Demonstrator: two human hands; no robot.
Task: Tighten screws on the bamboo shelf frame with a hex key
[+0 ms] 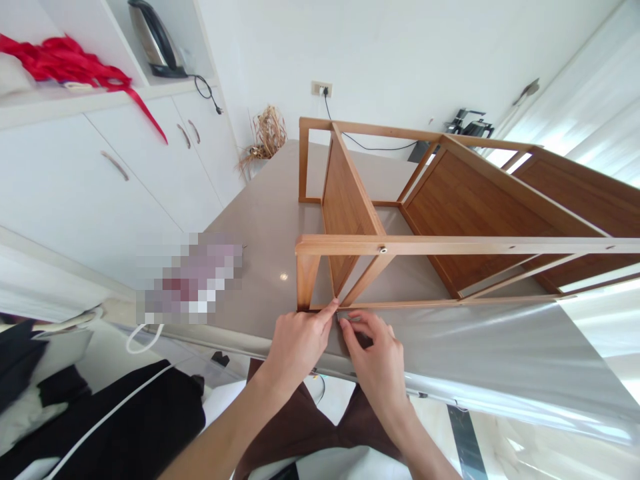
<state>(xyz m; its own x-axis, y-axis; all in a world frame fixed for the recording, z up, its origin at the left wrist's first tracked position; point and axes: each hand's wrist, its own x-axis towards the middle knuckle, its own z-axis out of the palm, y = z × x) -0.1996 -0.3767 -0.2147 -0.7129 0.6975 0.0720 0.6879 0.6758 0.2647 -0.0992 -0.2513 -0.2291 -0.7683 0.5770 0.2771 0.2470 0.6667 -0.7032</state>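
A brown wooden shelf rack (pixel 345 245) lies on its side on a grey tabletop (pixel 260 213), its panels standing between long rails. At its near lower rail, my left hand (pixel 303 339) is closed against the wood, a fingertip pressed where a panel meets the rail. Just to the right, my right hand (pixel 377 350) is closed in a pinch close under the same rail. What sits between its thumb and fingers is too small to make out. A round metal bolt head (pixel 383 250) shows in the upper near rail.
A blurred-out bag-like item (pixel 200 273) with a white loop lies at the table's left. Dried stalks (pixel 270 130) stand behind. An electric kettle (pixel 159 40) and red ribbon (pixel 65 60) rest on the left cabinet. A cable (pixel 370 147) runs behind the rack from a wall socket (pixel 321 89).
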